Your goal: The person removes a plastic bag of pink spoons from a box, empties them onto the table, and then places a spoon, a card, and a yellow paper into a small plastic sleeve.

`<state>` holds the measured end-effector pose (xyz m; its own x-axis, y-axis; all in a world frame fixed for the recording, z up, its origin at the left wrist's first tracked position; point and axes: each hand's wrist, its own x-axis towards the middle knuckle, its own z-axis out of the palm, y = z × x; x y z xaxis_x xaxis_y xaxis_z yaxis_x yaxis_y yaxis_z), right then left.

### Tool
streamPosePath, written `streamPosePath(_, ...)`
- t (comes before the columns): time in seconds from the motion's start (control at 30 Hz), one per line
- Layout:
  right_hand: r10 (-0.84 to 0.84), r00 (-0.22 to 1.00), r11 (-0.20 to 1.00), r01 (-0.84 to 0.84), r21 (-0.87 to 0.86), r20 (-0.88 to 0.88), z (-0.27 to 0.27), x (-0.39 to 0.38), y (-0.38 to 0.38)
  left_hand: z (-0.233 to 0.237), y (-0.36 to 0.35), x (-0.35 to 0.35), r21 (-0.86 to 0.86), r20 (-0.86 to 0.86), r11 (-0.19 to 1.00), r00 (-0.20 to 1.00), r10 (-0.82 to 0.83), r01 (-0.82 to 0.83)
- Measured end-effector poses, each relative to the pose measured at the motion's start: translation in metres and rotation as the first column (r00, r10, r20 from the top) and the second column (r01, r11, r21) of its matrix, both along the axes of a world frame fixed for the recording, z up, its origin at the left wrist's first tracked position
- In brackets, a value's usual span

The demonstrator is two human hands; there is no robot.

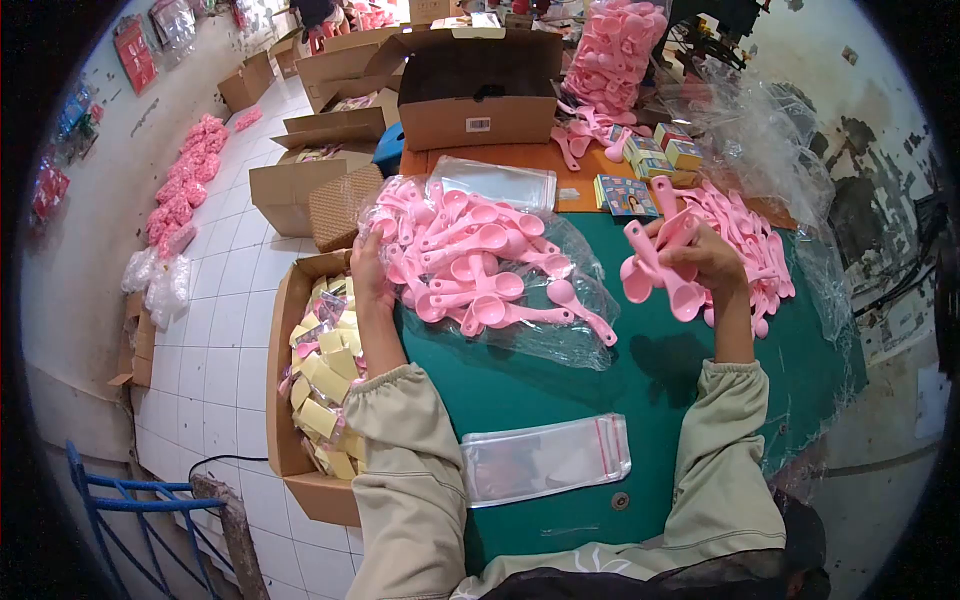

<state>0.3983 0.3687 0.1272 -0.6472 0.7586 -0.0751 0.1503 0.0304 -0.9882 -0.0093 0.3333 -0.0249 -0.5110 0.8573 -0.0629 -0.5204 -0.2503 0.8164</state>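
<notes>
Pink plastic measuring spoons [480, 255] lie heaped on and in a crumpled clear plastic bag [590, 345] on the green tabletop. At the left edge of the heap, my left hand [370, 280] grips the bag, its fingers partly hidden by plastic and spoons. My right hand [712, 258] is raised above the table, closed around several pink measuring spoons [665, 270] that point in different directions. Behind it spreads a second pile of pink spoons [765, 255]. Nearer my body, a stack of flat clear plastic sleeves [545, 460] lies on the green surface.
A cardboard box [285, 370] of packed spoons with yellow cards stands left of the table [540, 390]. At the back are an open brown carton [478, 110], more sleeves [500, 180], small card stacks [625, 195] and a tall bag of spoons [615, 60]. Loose plastic film [770, 140] hangs at right.
</notes>
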Motion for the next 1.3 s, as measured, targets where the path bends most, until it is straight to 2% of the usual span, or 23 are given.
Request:
streamPosePath(0.07, 0.074, 0.993, 0.997, -0.075, 0.007, 0.091, -0.005, -0.007, -0.001, 0.002, -0.002, 0.001, -0.011, 0.008, 1.000, 1.000, 0.001, -0.001)
streamPosePath(0.17, 0.225, 0.971, 0.972, -0.217, -0.094, 0.082, -0.035, -0.026, 0.000, 0.002, -0.001, 0.002, -0.016, 0.018, 1.000, 1.000, -0.003, 0.003)
streamPosePath(0.27, 0.269, 0.956, 0.956, -0.250, -0.156, 0.118, -0.010, -0.044, -0.019, 0.002, -0.001, 0.000, -0.015, 0.008, 1.000, 1.000, -0.009, 0.009)
streamPosePath(0.37, 0.208, 0.960, 0.978, -0.202, -0.054, 0.186, -0.011, -0.032, -0.015, -0.001, 0.000, -0.001, -0.011, -0.004, 1.000, 1.000, -0.013, 0.013)
streamPosePath(0.6, 0.145, 0.988, 0.989, -0.147, 0.021, 0.055, 0.015, -0.012, -0.018, -0.004, 0.001, -0.003, 0.005, 0.000, 0.999, 1.000, -0.031, 0.031)
streamPosePath(0.7, 0.109, 0.987, 0.994, -0.109, -0.005, 0.121, 0.023, -0.004, -0.017, -0.004, 0.001, -0.003, 0.007, 0.015, 0.999, 0.999, -0.036, 0.036)
streamPosePath(0.93, 0.006, 0.995, 0.990, -0.020, 0.139, 0.097, 0.029, 0.013, -0.012, -0.004, 0.002, -0.004, 0.005, 0.004, 1.000, 1.000, -0.028, 0.028)
streamPosePath(0.97, -0.090, 0.983, 0.981, 0.059, 0.187, 0.160, 0.028, 0.020, -0.008, -0.006, 0.003, -0.004, 0.016, 0.009, 0.999, 0.999, -0.033, 0.033)
streamPosePath(1.03, -0.282, 0.922, 0.934, 0.201, 0.294, 0.267, 0.025, 0.043, 0.005, -0.007, 0.003, -0.005, 0.020, 0.012, 0.999, 0.999, -0.034, 0.034)
streamPosePath(1.1, -0.602, 0.668, 0.758, 0.307, 0.575, 0.437, 0.000, 0.103, 0.042, -0.005, 0.001, -0.003, 0.007, 0.011, 1.000, 1.000, -0.024, 0.024)
streamPosePath(1.17, -0.827, 0.463, 0.459, 0.227, 0.859, 0.319, -0.003, 0.126, 0.046, -0.002, 0.000, -0.002, 0.005, 0.012, 1.000, 1.000, -0.016, 0.016)
streamPosePath(1.23, -0.878, 0.379, 0.356, 0.111, 0.928, 0.292, -0.007, 0.140, 0.046, -0.002, -0.001, 0.001, 0.008, 0.011, 1.000, 1.000, -0.008, 0.008)
streamPosePath(1.3, -0.887, 0.373, 0.304, 0.030, 0.952, 0.272, -0.019, 0.157, 0.055, 0.000, 0.000, 0.001, 0.027, -0.006, 1.000, 1.000, 0.009, -0.008)
